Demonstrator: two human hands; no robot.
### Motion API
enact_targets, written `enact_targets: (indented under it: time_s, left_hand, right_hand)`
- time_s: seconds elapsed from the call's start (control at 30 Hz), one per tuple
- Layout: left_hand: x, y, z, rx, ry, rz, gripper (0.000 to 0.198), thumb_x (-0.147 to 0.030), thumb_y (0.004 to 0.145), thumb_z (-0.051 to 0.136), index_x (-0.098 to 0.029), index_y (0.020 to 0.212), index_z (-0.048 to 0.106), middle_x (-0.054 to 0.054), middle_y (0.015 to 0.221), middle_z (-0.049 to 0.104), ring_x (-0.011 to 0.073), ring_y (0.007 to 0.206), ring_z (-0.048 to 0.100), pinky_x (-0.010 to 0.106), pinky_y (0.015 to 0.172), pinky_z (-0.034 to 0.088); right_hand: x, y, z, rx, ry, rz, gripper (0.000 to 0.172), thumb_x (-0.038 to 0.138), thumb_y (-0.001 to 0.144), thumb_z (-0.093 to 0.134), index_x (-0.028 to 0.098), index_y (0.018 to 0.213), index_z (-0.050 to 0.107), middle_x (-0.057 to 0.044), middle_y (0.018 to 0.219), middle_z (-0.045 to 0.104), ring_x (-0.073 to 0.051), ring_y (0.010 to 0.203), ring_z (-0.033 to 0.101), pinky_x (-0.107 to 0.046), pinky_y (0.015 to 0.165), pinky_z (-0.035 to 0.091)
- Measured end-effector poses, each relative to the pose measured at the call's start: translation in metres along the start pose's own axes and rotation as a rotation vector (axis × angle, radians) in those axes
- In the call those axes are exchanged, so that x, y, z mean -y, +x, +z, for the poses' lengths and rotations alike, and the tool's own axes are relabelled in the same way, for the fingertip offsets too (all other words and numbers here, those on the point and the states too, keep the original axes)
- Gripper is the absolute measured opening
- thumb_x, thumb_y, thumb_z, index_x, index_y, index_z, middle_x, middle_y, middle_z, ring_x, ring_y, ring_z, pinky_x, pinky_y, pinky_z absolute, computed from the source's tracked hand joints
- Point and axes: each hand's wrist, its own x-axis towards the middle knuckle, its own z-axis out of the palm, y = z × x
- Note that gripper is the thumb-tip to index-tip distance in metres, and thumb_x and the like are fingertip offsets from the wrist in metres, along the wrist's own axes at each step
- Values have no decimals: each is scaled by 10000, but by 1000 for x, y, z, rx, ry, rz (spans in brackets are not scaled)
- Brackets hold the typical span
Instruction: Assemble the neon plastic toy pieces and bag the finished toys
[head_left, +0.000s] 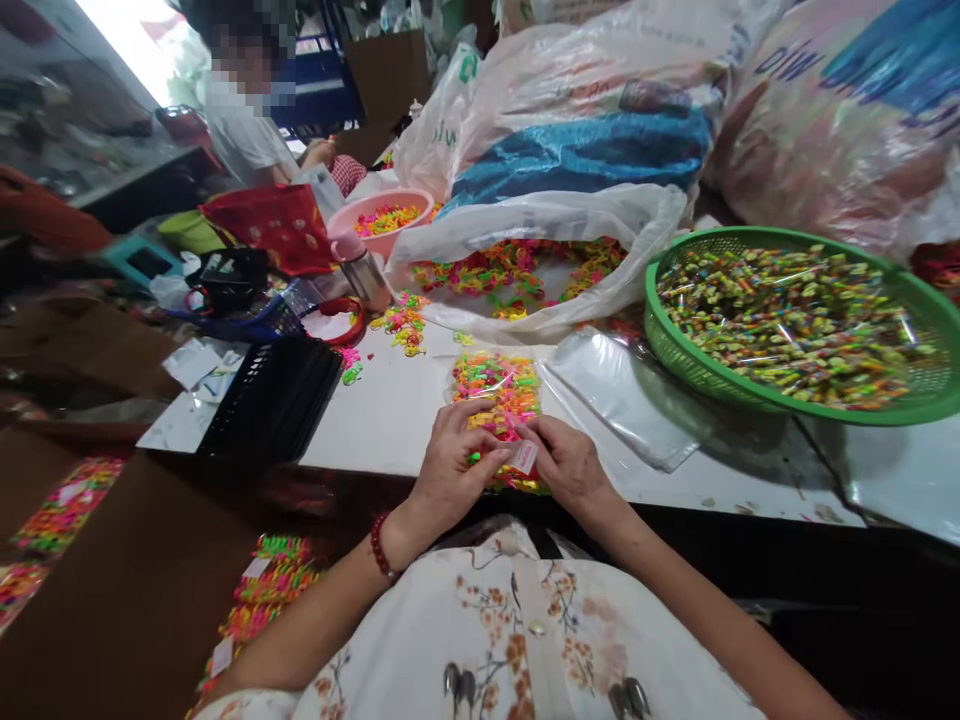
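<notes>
A clear plastic bag (495, 378) full of small pink, orange, yellow and green plastic pieces lies at the front edge of the white table (375, 415). Over its near end, both hands meet at a small white label (524, 457) with reddish print. My left hand (459, 465) has its thumb and forefinger closed at the label's left side, while its other fingers rest on the bag. My right hand (571, 465) pinches the label's right side between thumb and fingers. The fingertips partly hide the bag's near end.
Flat clear bags (626, 400) lie to the right, beside a green basket (720, 385) of wrapped items. A large open sack (525, 318) of plastic pieces lies behind. Black trays (274, 400) and a bottle (361, 270) stand left. A cardboard box (142, 590) holds filled bags. Another person (247, 130) sits beyond.
</notes>
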Motion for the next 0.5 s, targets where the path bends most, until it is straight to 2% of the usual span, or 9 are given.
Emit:
enact_targets:
  time_s: [0.1,0.2,0.27,0.37,0.5]
  left_hand:
    - [2,8,9,-14,247,48,150,-266,853,644,-201,722,676,58,1364,553,254,1277,432,469,1065,359]
    - [6,12,17,-85,460,0,195,-268,860,623,-182,687,646,88,1376,547,280,1264,438,491,1016,383]
    - [9,15,21,-136,553,-24,205,-270,868,607,-174,689,633,111,1360,554,291,1244,451,490,991,396]
    - [11,20,25,-148,611,-18,188,-268,889,571,-173,735,623,114,1308,585,284,1205,483,472,965,409]
    - [14,32,25,-155,653,-105,82,-238,878,563,-162,876,594,120,1191,610,265,1085,551,443,899,447]
  right_hand:
    - [-1,8,3,-26,44,71,289,320,987,449,193,754,562,5,683,557,-144,635,528,-269,609,387]
    - [0,12,2,-57,56,57,270,300,984,458,193,763,572,5,697,574,-142,646,540,-262,615,397]
    - [1,13,-1,-101,32,-42,223,262,981,458,188,824,597,-15,757,609,-154,706,568,-268,671,427]
    - [6,14,-6,-173,-116,-249,194,197,973,446,171,883,616,-62,820,628,-194,798,575,-308,748,447]
    - [10,12,-6,-114,-365,-423,184,142,937,460,156,898,640,-79,782,606,-230,773,526,-347,699,443]
